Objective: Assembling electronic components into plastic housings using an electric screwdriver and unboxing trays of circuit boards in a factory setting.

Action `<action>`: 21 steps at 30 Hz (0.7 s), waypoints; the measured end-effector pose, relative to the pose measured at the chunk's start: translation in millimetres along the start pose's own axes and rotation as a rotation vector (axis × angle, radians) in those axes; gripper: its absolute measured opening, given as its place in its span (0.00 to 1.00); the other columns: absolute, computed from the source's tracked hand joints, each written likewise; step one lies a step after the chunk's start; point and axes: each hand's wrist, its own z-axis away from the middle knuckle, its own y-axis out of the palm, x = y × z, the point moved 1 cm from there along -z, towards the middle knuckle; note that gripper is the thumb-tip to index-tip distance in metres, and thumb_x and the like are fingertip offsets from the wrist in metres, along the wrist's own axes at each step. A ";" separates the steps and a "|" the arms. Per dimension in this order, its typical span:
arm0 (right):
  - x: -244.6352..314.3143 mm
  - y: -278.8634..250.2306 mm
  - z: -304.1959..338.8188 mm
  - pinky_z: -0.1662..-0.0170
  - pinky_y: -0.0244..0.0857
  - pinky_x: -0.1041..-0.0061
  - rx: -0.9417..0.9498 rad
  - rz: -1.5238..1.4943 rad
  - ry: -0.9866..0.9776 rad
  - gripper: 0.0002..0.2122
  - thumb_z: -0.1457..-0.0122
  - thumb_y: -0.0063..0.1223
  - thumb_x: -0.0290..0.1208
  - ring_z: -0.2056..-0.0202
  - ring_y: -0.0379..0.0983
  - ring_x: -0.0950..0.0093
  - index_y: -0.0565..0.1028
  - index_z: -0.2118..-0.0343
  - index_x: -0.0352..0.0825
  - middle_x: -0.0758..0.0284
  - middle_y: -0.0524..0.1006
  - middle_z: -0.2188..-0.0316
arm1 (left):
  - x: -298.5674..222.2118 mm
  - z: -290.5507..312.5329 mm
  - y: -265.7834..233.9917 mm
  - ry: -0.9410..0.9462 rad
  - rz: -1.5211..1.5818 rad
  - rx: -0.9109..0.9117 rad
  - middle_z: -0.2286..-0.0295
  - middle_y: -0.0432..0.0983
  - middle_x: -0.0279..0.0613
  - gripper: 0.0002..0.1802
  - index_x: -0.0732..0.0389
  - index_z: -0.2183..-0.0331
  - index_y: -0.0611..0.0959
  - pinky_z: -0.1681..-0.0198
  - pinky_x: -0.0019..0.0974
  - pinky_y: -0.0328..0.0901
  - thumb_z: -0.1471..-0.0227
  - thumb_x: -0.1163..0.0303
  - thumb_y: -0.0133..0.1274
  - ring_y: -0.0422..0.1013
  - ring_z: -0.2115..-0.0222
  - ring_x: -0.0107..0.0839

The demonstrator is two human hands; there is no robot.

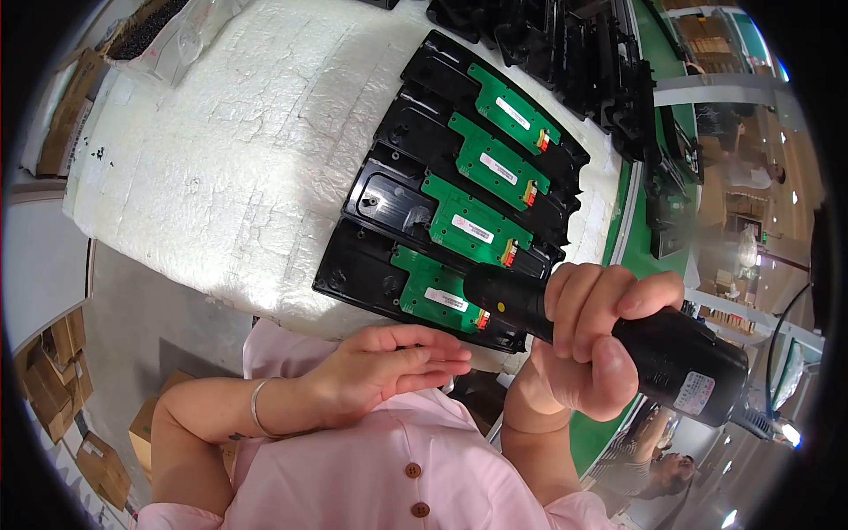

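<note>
You are working in bright light, with the white padded cover (pixel 221 150) gleaming along its creases. A glossy black panel (pixel 389 208) is throwing a pale glare back at you. At the right, a white light (pixel 791 435) is flaring, and the room beyond (pixel 751 238) is looking soft and hazy. Toward the rim, straight edges are bending and everything is darkening.

Right grip (pixel 590 340) holds black tool (pixel 676 362), perhaps touching a green board (pixel 439 279).
</note>
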 end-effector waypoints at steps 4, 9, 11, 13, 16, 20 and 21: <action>-1.3 0.8 -3.4 0.79 0.54 0.79 0.002 0.033 0.007 0.14 0.57 0.53 0.25 0.86 0.58 0.78 0.58 0.70 0.36 0.70 0.63 0.87 | -1.8 0.1 0.7 0.039 -0.055 0.001 0.58 0.65 0.50 0.18 0.71 0.54 0.63 0.49 0.34 0.58 0.44 0.70 0.33 0.63 0.55 0.36; -6.3 3.6 -10.1 0.80 0.55 0.81 0.035 -0.021 0.047 0.14 0.58 0.53 0.21 0.86 0.58 0.78 0.59 0.71 0.35 0.69 0.64 0.86 | -6.4 1.1 -1.1 -0.013 -0.171 0.063 0.63 0.69 0.51 0.17 0.67 0.55 0.64 0.57 0.33 0.64 0.44 0.69 0.33 0.68 0.61 0.37; -7.6 3.5 -12.4 0.80 0.56 0.81 0.079 -0.005 0.051 0.13 0.58 0.52 0.20 0.86 0.59 0.78 0.59 0.71 0.34 0.68 0.64 0.86 | -5.0 1.1 -1.6 0.023 -0.139 0.037 0.66 0.70 0.50 0.15 0.66 0.56 0.65 0.60 0.32 0.65 0.44 0.69 0.34 0.69 0.63 0.35; -9.1 2.9 -13.1 0.80 0.57 0.81 0.124 0.011 0.053 0.13 0.59 0.51 0.18 0.85 0.59 0.78 0.60 0.72 0.34 0.68 0.65 0.86 | -6.2 1.0 -1.5 0.061 -0.108 0.012 0.68 0.71 0.50 0.14 0.65 0.58 0.66 0.64 0.31 0.66 0.44 0.69 0.35 0.70 0.65 0.34; -10.7 0.1 -12.7 0.78 0.58 0.80 0.177 0.031 0.032 0.13 0.60 0.49 0.16 0.83 0.61 0.77 0.60 0.71 0.32 0.66 0.66 0.84 | -10.0 1.6 -1.1 0.051 -0.135 0.009 0.72 0.72 0.48 0.09 0.65 0.66 0.71 0.69 0.28 0.66 0.46 0.70 0.41 0.71 0.70 0.31; -6.6 6.6 -14.9 0.81 0.51 0.81 0.060 0.150 0.037 0.12 0.59 0.47 0.24 0.88 0.55 0.80 0.58 0.71 0.34 0.72 0.61 0.88 | -7.1 -4.2 -2.9 0.135 -0.269 -0.126 0.77 0.72 0.43 0.08 0.68 0.71 0.75 0.72 0.25 0.64 0.51 0.72 0.48 0.68 0.76 0.26; -4.5 6.5 -11.3 0.81 0.51 0.81 0.053 0.169 0.016 0.12 0.59 0.47 0.24 0.88 0.55 0.80 0.58 0.71 0.34 0.72 0.61 0.88 | -5.0 -5.6 -2.8 0.165 -0.237 -0.195 0.77 0.72 0.42 0.08 0.68 0.73 0.76 0.72 0.24 0.64 0.52 0.72 0.50 0.67 0.77 0.24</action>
